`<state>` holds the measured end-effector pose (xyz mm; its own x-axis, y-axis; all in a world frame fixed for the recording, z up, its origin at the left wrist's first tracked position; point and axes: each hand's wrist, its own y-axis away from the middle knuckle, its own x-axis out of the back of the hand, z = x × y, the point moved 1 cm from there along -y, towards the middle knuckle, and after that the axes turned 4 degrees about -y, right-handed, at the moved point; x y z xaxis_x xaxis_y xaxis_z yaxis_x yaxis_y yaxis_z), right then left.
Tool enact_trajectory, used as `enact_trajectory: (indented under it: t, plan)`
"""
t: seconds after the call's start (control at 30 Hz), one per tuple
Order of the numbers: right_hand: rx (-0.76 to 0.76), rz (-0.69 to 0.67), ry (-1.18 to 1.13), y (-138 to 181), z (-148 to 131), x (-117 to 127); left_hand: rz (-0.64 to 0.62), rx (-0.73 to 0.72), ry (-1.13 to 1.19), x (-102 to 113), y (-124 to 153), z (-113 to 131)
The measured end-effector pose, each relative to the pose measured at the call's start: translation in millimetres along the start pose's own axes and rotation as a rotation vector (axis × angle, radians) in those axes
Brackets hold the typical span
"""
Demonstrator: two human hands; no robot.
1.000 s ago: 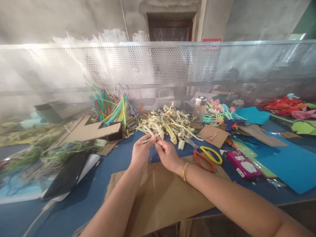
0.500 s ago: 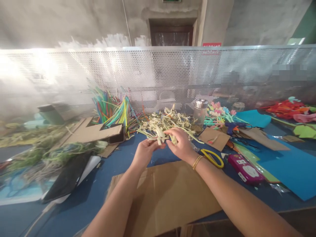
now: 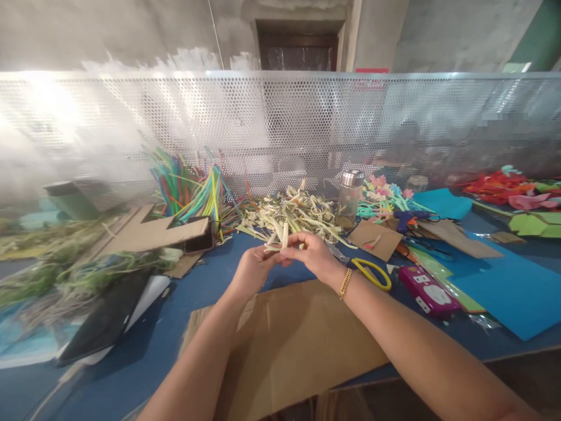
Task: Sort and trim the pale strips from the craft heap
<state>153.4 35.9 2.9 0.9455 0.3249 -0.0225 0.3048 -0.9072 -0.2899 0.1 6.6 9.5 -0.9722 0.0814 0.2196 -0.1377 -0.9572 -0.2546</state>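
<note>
My left hand [image 3: 253, 268] and my right hand [image 3: 319, 257] are pinching together pale thin leaf-like strips [image 3: 285, 235] over the flat blue table [image 3: 205, 286].

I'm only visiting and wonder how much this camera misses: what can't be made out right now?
All in the head view:
1. Left hand: fingertips on the pale strips, partly hidden by the right hand.
2. Scissors: second handle, apparently behind the right forearm.
3. Red sign: wording too small, mostly behind the perforated panel.
4. Green cylinder: details blurred.
5. Light-green piece: cut off by the right edge.
</note>
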Motion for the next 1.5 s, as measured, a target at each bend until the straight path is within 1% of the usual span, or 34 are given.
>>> enact_trajectory:
  t: [0.13,0.23,0.37,0.53,0.6,0.7,0.73,0.8,0.9,1.0,1.23,1.33,1.43,1.5]
  plan:
    - [0.069,0.096,0.114,-1,-1,2,0.046,0.027,-0.014,-1,0,1]
    - [0.109,0.099,0.205,0,-3,1,0.088,0.038,-0.074,1,0,-1]
    - [0.126,0.095,0.243,1,-3,-1,0.081,0.066,-0.103,6,-1,-10]
    - [0.14,0.056,0.28,0,-1,-1,0.205,0.016,-0.092,8,-2,-17]
    - [0.163,0.044,0.306,0,0,-1,0.184,0.04,-0.039,4,-1,-14]
    - [0.184,0.071,0.333,1,1,-1,0.058,0.078,0.095,-3,0,-7]
    - [0.187,0.082,0.334,2,1,-1,0.028,0.081,0.133,-4,1,-6]
    - [0.191,0.09,0.322,2,2,-1,0.015,0.097,0.174,-6,1,-4]
    - [0.19,0.11,0.278,1,5,-1,0.055,0.138,0.183,-6,0,-4]
    - [0.191,0.134,0.249,0,5,0,0.07,0.142,0.188,-5,-1,-6]
    - [0.223,0.072,0.272,2,-2,-3,0.121,0.089,0.007,2,-2,-14]
    - [0.205,0.051,0.228,3,-2,-5,0.13,0.066,-0.043,2,-2,-16]
    - [0.195,0.056,0.172,4,-1,-8,0.141,0.033,-0.106,-3,0,-12]
    - [0.169,0.078,0.057,5,0,-11,0.153,0.022,-0.079,-8,1,-8]
